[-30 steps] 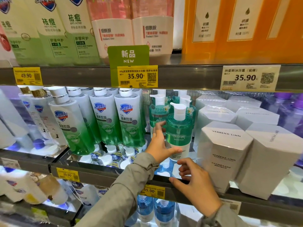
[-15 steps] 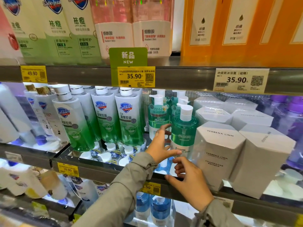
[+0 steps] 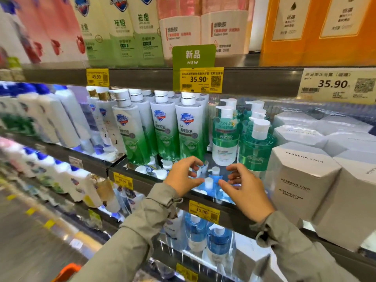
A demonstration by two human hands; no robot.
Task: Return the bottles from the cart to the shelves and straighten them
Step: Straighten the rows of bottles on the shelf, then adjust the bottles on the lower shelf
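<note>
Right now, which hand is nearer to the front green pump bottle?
Right. The right hand is just below and left of the front green pump bottle, apparently not touching it; the left hand is farther left, below the Safeguard bottle.

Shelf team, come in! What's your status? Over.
Left hand and right hand empty, fingers loosely curled. Green pump bottle standing on shelf. White box close beside it.

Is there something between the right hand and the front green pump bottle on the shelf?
Nothing visible. The right hand hangs open in front of the green pump bottle, with only open space between them. The white box stands beside the bottle, not in the path.
</note>
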